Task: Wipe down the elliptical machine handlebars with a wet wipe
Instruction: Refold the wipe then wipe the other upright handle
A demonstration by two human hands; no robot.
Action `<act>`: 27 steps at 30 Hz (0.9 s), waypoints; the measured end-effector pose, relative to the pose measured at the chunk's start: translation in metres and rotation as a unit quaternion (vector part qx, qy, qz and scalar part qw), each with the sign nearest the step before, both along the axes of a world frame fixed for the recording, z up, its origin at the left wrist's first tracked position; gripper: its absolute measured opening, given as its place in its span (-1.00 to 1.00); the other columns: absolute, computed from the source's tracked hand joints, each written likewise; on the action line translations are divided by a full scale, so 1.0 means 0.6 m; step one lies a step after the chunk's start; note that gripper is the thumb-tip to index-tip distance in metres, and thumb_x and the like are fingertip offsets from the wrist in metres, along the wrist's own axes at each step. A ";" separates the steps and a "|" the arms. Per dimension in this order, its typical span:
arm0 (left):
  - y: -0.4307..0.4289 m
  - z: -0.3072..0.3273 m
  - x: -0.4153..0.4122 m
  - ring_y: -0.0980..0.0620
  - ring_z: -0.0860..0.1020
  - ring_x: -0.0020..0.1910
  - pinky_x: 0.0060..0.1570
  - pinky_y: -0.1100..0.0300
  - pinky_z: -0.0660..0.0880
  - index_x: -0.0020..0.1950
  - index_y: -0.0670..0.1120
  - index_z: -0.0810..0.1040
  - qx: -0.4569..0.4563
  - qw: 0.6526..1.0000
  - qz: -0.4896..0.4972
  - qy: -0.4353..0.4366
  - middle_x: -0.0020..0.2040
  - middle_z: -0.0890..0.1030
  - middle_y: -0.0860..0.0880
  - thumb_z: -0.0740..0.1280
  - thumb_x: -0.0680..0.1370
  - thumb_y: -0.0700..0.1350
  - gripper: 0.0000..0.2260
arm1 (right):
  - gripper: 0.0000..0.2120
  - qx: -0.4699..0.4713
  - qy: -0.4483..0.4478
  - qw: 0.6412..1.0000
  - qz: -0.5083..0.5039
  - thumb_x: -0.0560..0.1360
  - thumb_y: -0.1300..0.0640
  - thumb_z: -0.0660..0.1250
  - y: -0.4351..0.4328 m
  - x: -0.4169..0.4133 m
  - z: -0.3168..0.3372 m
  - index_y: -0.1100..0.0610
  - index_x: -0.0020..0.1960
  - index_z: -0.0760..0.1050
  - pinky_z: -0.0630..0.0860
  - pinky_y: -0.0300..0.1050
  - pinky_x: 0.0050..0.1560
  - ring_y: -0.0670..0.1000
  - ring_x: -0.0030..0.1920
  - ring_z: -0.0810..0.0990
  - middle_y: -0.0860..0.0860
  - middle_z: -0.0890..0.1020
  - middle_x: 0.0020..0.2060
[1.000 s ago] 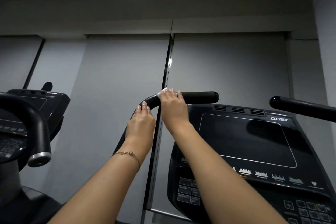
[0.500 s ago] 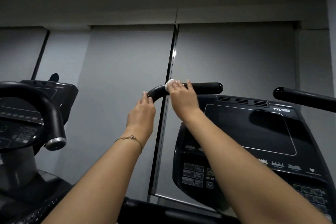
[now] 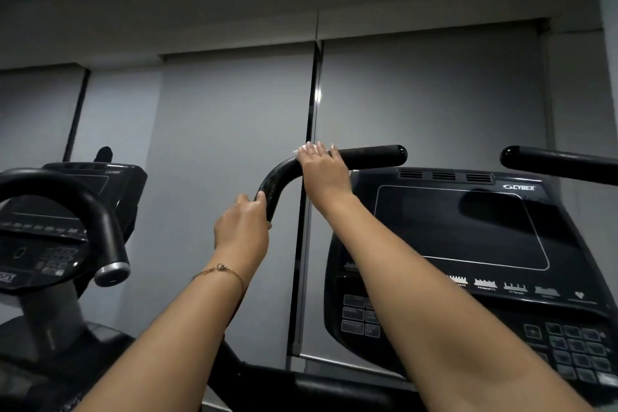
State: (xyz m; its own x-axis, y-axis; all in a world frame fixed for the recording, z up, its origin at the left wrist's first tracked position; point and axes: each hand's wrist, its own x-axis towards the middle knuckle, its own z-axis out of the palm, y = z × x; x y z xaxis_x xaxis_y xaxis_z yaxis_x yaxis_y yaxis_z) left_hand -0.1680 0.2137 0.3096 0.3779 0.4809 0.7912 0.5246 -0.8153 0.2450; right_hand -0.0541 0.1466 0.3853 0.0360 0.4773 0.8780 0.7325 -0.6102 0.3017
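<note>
Mid-wipe: my left hand [image 3: 240, 227] grips the handlebar [image 3: 368, 157] at its bend, my right hand [image 3: 322, 170] presses the wet wipe [image 3: 298, 151] on top with extended fingers; next I'd slide it right, toward the end.

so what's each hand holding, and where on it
The left hand grips the handlebar on the sloping stretch below the bend; the right hand presses a wet wipe onto its top.

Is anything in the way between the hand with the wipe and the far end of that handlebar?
Nothing visible. The right hand presses the wipe on the handlebar at its bend, and the bar runs bare to its rounded tip. The left hand grips lower down, behind that path.
</note>
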 end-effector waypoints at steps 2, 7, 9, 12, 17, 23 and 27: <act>-0.001 0.001 0.002 -0.17 0.52 0.07 -0.15 0.09 0.38 0.45 -0.07 0.25 -0.001 1.000 0.006 0.008 0.13 0.45 -0.15 0.23 0.59 -0.13 -0.57 | -0.51 -0.071 -0.033 0.996 0.030 0.57 0.34 0.02 0.012 -0.012 -0.019 0.22 0.49 0.07 -0.03 -0.01 0.50 0.10 0.50 0.08 0.14 0.16 0.49; -0.024 0.006 0.006 -0.19 0.50 0.14 -0.01 0.04 0.46 0.40 -0.19 0.27 -0.023 0.999 0.025 0.015 0.21 0.42 -0.19 0.18 0.58 -0.27 -0.61 | -0.53 -0.118 -0.052 0.992 0.010 0.59 0.31 -0.02 0.017 -0.018 -0.018 0.18 0.49 0.06 -0.04 0.03 0.49 0.05 0.50 0.09 0.08 0.15 0.50; -0.035 0.003 0.003 -0.18 0.50 0.15 0.00 0.04 0.48 0.39 -0.24 0.28 -0.046 0.999 0.021 0.005 0.22 0.41 -0.20 0.17 0.55 -0.32 -0.61 | -0.52 -0.086 -0.021 0.996 -0.006 0.58 0.32 0.01 0.016 -0.025 -0.007 0.19 0.49 0.08 -0.02 0.07 0.50 0.07 0.50 0.10 0.09 0.16 0.49; -0.040 -0.018 -0.002 -0.16 0.50 0.13 -0.04 0.06 0.48 0.33 -0.27 0.33 -0.055 0.998 0.020 -0.016 0.20 0.41 -0.19 0.21 0.53 -0.33 -0.64 | -0.52 -0.118 -0.033 0.992 0.015 0.59 0.30 0.02 0.024 -0.038 -0.031 0.18 0.49 0.08 -0.03 0.03 0.50 0.07 0.50 0.09 0.09 0.16 0.49; -0.021 -0.028 -0.012 -0.14 0.51 0.07 -0.17 0.09 0.40 0.26 -0.20 0.42 -0.043 0.999 0.020 -0.014 0.13 0.45 -0.15 0.28 0.55 -0.22 -0.71 | -0.52 -0.145 -0.046 0.988 0.021 0.59 0.32 0.01 0.023 -0.037 -0.032 0.13 0.49 0.10 -0.12 0.06 0.49 0.02 0.51 0.07 0.03 0.16 0.50; -0.034 -0.036 -0.017 -0.14 0.54 0.12 -0.11 0.08 0.47 0.35 -0.18 0.35 -0.040 0.998 0.048 -0.002 0.21 0.46 -0.14 0.21 0.58 -0.24 -0.67 | -0.55 -0.218 -0.072 0.973 0.028 0.61 0.26 0.03 0.034 -0.059 -0.081 0.17 0.49 0.08 -0.07 -0.03 0.49 0.08 0.51 0.04 0.10 0.11 0.51; -0.042 -0.040 -0.028 -0.10 0.57 0.05 -0.21 0.14 0.41 0.23 -0.21 0.46 -0.061 0.993 0.090 0.050 0.12 0.53 -0.14 0.24 0.54 -0.30 -0.74 | -0.53 -0.195 -0.076 0.977 0.026 0.58 0.31 0.00 0.013 -0.048 -0.031 0.14 0.48 0.10 -0.03 0.01 0.49 0.05 0.50 0.09 0.05 0.17 0.49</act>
